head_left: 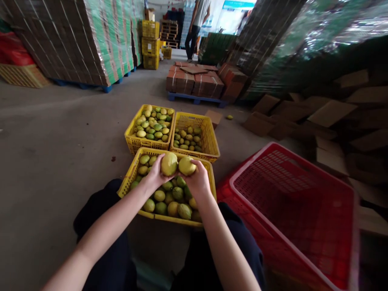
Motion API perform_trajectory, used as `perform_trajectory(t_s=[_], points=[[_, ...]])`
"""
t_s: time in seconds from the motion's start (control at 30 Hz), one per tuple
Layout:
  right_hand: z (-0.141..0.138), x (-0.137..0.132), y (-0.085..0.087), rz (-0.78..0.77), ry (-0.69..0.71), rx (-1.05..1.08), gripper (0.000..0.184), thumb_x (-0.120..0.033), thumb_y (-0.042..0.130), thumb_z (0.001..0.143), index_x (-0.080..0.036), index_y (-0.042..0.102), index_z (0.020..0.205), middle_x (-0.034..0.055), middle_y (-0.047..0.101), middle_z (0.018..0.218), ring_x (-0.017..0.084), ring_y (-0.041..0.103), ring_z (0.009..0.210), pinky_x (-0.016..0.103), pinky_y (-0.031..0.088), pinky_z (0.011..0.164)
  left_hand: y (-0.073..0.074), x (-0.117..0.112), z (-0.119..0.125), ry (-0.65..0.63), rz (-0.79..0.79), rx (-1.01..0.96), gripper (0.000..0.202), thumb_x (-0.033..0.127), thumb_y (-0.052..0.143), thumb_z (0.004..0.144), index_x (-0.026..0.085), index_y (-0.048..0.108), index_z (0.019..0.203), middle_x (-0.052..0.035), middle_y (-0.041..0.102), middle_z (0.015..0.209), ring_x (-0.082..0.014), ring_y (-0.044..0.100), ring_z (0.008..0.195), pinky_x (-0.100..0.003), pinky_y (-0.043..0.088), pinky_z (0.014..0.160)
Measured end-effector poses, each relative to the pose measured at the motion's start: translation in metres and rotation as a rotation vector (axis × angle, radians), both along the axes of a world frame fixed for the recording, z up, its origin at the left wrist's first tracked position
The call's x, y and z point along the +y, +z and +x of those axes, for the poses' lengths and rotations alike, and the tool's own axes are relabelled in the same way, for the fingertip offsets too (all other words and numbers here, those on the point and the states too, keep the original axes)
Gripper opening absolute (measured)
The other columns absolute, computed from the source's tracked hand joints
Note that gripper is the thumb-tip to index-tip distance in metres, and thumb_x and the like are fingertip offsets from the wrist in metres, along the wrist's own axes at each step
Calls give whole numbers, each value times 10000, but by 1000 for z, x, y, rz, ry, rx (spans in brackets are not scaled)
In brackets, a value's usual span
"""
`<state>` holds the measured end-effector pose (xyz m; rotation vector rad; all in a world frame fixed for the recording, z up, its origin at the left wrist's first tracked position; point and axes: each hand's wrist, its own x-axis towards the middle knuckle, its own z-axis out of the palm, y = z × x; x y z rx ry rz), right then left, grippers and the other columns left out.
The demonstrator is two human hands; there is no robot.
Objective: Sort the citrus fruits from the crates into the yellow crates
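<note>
My left hand (157,171) is closed round a yellow lemon (169,164). A second yellow lemon (186,166) sits in the grip of my right hand (198,180). Both are held close together above the nearest yellow crate (129,182), which stands between my knees and holds green and yellow lemons (177,193). Beyond it, side by side, are a fuller yellow crate (148,142) of lemons at the left and a partly filled yellow crate (209,137) at the right. My fingertips are partly hidden behind the fruit.
A large red basket (291,226) stands close at my right. Loose cardboard boxes (330,113) lie beyond it, and a stray lemon (229,117) is on the floor. Ahead, cartons (194,83) rest on a blue pallet; a person (195,28) stands behind. Wrapped stacks (103,40) flank the aisle.
</note>
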<state>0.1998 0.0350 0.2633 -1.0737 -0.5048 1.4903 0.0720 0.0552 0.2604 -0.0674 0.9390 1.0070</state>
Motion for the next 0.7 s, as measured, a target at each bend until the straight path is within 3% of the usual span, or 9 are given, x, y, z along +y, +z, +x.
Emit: perform_trajectory(t_s=[0.1,0.17,0.27,0.37,0.53,0.63,0.7], points=[[-2,2,0,-52,29,16,224,-368,638,680,-213,621,839,23,686,793,205,654,745,277,529,519,1,-2,-7,6,40,-42,311,448,518,904,188,648,1016,-40,702,747,-192,670,662,-345,600,652],[-3,2,-3,20,-10,-118,313,-404,661,689,-232,642,950,15,692,888,210,659,820,289,552,581,1,-5,-11,22,100,-94,374,480,478,912,166,654,1016,-60,713,773,-204,683,689,-373,605,685],[-4,2,-11,253,-92,-486,357,-442,638,760,-263,663,1068,26,691,1064,231,632,1024,400,546,895,-1,-10,-12,50,192,-188,452,512,397,935,156,663,1016,-75,724,818,-235,705,752,-426,602,752],[-13,-1,-20,414,-80,-761,386,-484,541,853,-252,684,1127,82,620,1290,270,503,1288,490,353,1141,-3,-16,-7,59,220,-241,390,469,421,933,166,667,949,-71,725,824,-255,711,804,-429,591,784],[-32,-16,-30,351,125,-815,602,-603,531,854,-230,580,1325,110,332,1579,314,265,1494,519,268,1205,-12,-19,2,114,230,-195,214,336,556,858,157,670,889,-62,716,813,-242,713,839,-338,580,795],[-37,-25,-28,463,110,-912,655,-581,651,788,-210,575,1322,129,331,1586,336,279,1490,512,303,1194,-22,-19,-2,99,306,-187,212,359,630,810,158,670,865,-62,723,849,-243,711,875,-321,574,809],[-39,-29,-26,595,123,-988,685,-545,713,759,-210,568,1339,139,423,1536,352,314,1473,540,308,1187,-26,-21,-8,106,348,-153,225,385,663,798,165,664,845,-66,730,887,-250,703,933,-320,563,848]])
